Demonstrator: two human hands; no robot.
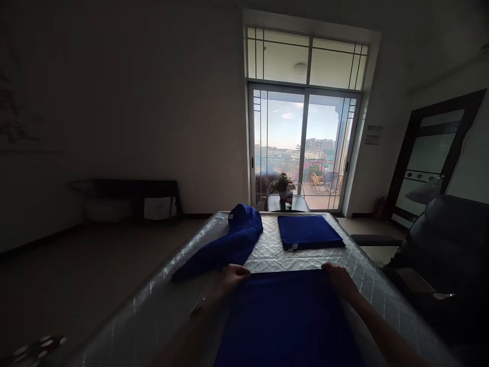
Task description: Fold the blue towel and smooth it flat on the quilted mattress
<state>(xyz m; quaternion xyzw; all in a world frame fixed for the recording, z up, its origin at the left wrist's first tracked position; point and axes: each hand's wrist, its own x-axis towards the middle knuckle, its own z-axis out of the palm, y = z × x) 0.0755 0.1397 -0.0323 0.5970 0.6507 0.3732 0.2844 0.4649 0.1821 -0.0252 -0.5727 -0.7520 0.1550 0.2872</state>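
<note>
A dark blue cloth lies spread flat on the quilted silver mattress, running off the bottom of the view. My left hand pinches its far left corner. At the far right corner, my right hand grips the same cloth between thumb and fingers. Beyond my right hand rests a neatly folded blue cloth with a small white tag at its near edge. A crumpled blue cloth stretches across the mattress just past my left hand.
A black armchair stands close along the right side. Past the mattress's far end is a small dark table with a potted plant and a bottle, before a sliding glass door. A low dark bench is by the left wall.
</note>
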